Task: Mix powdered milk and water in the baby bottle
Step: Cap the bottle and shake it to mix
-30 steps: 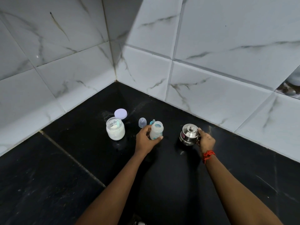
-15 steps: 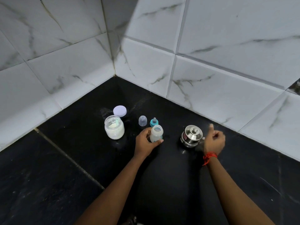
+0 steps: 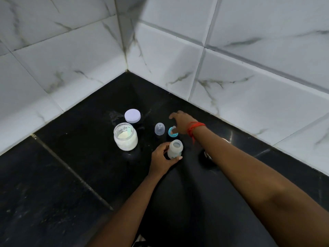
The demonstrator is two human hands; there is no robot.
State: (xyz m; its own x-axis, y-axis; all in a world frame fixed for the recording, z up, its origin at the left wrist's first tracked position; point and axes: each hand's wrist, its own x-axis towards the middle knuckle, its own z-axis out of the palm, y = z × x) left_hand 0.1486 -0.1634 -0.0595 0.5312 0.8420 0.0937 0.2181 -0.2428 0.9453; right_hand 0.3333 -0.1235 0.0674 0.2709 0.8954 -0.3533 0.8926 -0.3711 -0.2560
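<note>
The left hand (image 3: 161, 157) holds the open baby bottle (image 3: 175, 150) steady in its grip while the right hand (image 3: 182, 120), grip wide, hovers over the teat ring (image 3: 172, 134).

Left arm in from six o'clock, angled toward one. Left hand (image 3: 160, 158) is curled round the baby bottle (image 3: 175, 148), thumb across its near side. Right arm stretches across from four o'clock toward ten. Right hand (image 3: 181, 121) is palm down, fingers spread and loose, thumb dipping low.
</note>
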